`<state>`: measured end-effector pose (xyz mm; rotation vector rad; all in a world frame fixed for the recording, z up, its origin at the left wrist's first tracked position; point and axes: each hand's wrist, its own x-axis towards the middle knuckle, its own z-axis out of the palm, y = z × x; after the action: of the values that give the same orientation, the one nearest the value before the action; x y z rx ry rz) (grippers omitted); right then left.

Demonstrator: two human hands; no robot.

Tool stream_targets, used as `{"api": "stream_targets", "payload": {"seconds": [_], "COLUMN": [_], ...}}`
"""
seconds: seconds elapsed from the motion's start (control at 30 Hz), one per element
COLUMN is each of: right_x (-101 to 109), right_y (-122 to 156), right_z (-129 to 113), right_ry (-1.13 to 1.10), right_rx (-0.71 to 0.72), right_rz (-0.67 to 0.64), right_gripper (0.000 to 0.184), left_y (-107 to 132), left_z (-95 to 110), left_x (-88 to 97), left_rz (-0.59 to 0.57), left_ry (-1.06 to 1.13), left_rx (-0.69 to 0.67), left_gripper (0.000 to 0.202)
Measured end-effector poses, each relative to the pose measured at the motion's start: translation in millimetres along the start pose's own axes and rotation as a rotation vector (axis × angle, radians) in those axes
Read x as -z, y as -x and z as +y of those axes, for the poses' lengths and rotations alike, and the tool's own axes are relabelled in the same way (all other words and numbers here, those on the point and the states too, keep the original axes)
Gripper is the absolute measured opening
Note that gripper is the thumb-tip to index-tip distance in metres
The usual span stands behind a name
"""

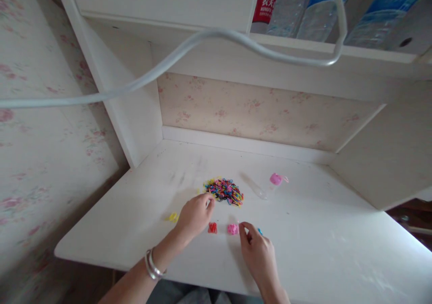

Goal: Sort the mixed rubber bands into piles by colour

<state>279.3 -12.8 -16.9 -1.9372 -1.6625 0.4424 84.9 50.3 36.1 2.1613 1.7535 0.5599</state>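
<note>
A heap of small multicoloured rubber bands (227, 191) lies on the white desk. My left hand (195, 213) is at the heap's near left edge, thumb and fingertips pinched together; what they hold, if anything, is too small to make out. Nearer to me, small separate piles of bands sit in a rough row: yellow (173, 217), red (212, 228), pink (232, 229) and blue (259, 231). Just right of the pink pile, my right hand (258, 250) is closed in a pinch, its fingertips beside that pile. It partly covers the blue one.
A small clear container with a pink top (276, 179) stands behind the piles, beside a clear, see-through object (259, 190). Overhead, a pale cable (216, 34) crosses in front of a shelf holding water bottles (290, 11). The white desk (320, 250) has side panels.
</note>
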Motion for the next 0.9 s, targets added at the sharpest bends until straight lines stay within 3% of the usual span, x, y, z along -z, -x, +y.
{"api": "stream_targets", "payload": {"seconds": [0.13, 0.27, 0.53, 0.9], "right_x": [-9.8, -9.3, 1.3, -2.4], "right_y": [2.0, 2.7, 4.3, 5.5], "right_z": [5.3, 8.4, 6.0, 11.3], "right_ry": [-0.080, -0.210, -0.332, -0.366], "right_rx": [-0.013, -0.073, -0.091, -0.043], "right_rz": [0.028, 0.091, 0.027, 0.011], "right_gripper": [0.036, 0.042, 0.047, 0.047], "left_y": [-33.5, -47.3, -54.5, -56.1], "left_z": [7.4, 2.9, -0.3, 0.9], "left_x": [-7.8, -20.9, -32.0, -31.5], "left_rz": [0.003, -0.018, -0.059, -0.055], "left_ry": [-0.102, -0.174, -0.240, -0.265], "left_rx": [0.038, 0.067, 0.089, 0.091], "left_gripper": [0.025, 0.026, 0.029, 0.026]}}
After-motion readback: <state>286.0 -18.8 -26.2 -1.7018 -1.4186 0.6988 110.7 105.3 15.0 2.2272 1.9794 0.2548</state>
